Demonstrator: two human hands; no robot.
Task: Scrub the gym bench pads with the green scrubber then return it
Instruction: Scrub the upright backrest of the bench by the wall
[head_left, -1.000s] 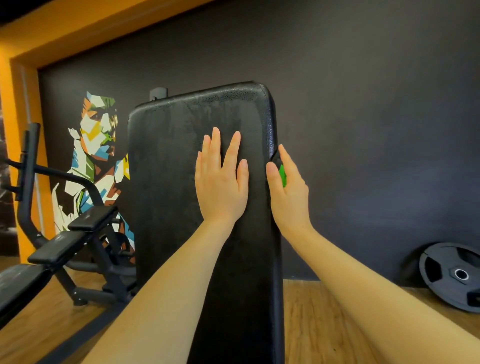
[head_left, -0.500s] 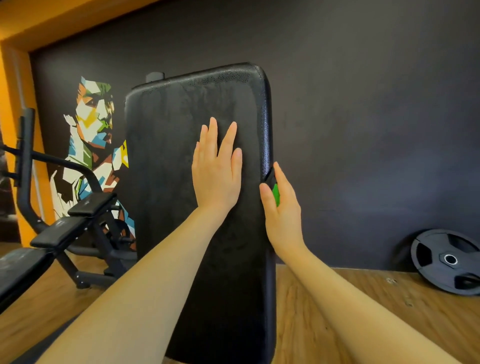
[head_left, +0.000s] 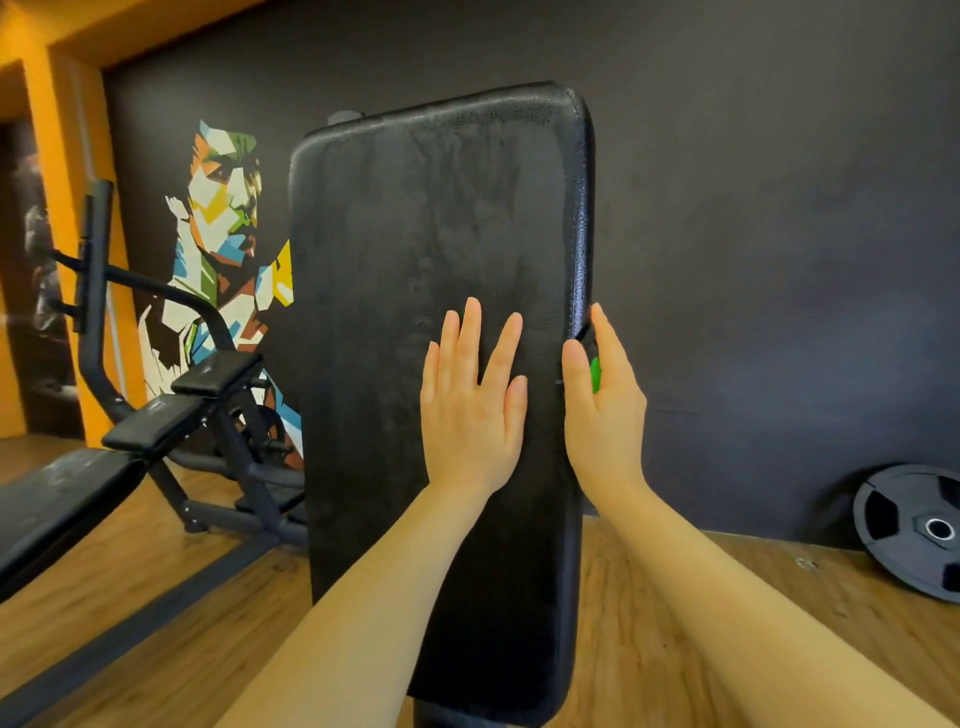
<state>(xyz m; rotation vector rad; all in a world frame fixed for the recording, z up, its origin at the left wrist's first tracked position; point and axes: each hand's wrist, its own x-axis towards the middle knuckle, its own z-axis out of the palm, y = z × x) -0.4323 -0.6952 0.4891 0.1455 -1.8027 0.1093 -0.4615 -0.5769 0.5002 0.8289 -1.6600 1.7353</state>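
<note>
Standing upright mid-scene, long axis vertical: bench pad (head_left: 415, 312), black grained vinyl, rounded corners. Left hand (head_left: 472, 410) flat on face, fingers straight. Right hand (head_left: 605, 415) pinches green scrubber (head_left: 595, 374) against pad's right edge.

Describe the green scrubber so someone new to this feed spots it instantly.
Start at the tall upright black bench pad mid-frame. Follow its right edge to the right hand pressed against it. The green scrubber is the bright sliver between thumb and fingers, the only green thing there.
</note>
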